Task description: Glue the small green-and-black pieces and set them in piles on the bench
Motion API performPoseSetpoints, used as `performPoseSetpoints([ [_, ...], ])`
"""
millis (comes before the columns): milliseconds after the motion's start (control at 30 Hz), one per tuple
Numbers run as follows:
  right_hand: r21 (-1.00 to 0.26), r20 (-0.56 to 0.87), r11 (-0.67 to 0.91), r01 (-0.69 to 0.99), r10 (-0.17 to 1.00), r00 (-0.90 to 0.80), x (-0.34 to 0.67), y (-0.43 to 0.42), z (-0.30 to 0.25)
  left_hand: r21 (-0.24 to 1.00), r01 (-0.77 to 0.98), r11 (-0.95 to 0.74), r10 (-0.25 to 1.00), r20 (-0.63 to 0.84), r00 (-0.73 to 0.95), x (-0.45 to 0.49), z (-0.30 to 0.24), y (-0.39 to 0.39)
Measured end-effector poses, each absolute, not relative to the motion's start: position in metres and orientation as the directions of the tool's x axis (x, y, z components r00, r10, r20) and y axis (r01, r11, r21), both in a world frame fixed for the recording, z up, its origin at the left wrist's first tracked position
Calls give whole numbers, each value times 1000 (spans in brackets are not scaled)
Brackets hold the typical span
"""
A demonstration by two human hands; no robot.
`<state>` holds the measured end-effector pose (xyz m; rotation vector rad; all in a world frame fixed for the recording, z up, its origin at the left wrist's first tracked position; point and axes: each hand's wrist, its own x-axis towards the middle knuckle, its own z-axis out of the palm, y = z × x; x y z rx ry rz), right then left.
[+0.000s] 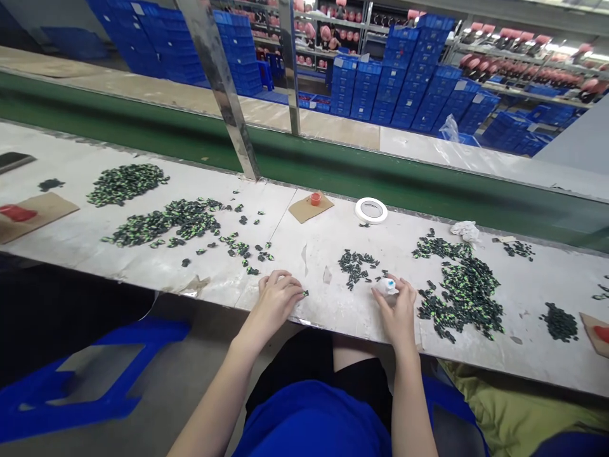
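My left hand (276,299) rests near the front edge of the white table, its fingers closed at the tips on a small black-and-green part (305,293). Between the thumb and fingers of my right hand (398,308) is a small white bottle (386,287) with a blue spot on its end. A loose group of small dark parts (354,266) lies just beyond and between the hands. To the right of my right hand spreads a larger pile of black-and-green parts (471,289). Left of my left hand, more such parts (166,221) are scattered.
A roll of white tape (371,211) and a cardboard piece (304,211) with a red cap-like container (315,198) lie at the back. Crumpled tissue (465,231) sits farther right. A metal post (228,108) rises behind the table, before a green belt (333,165).
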<state>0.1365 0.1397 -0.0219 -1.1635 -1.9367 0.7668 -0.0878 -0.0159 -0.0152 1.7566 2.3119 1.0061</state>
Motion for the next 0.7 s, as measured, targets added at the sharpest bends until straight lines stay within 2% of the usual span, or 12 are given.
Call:
performPoseSetpoints([
  [200, -962, 108, 172, 211, 953, -284, 141, 112, -11, 654, 755, 51, 937, 231, -263, -56, -11, 13],
  [433, -983, 122, 135, 122, 987, -103, 142, 96, -13, 782, 621, 47, 936, 183, -302, -33, -15, 21],
  [533, -985, 108, 112, 130, 993, -37, 138, 93, -16, 835, 548, 56, 907, 188, -378, -32, -21, 20],
  [700, -948, 175, 158, 277, 984, 40, 127, 86, -13, 883, 465, 59, 855, 196, -481, -29, -25, 19],
])
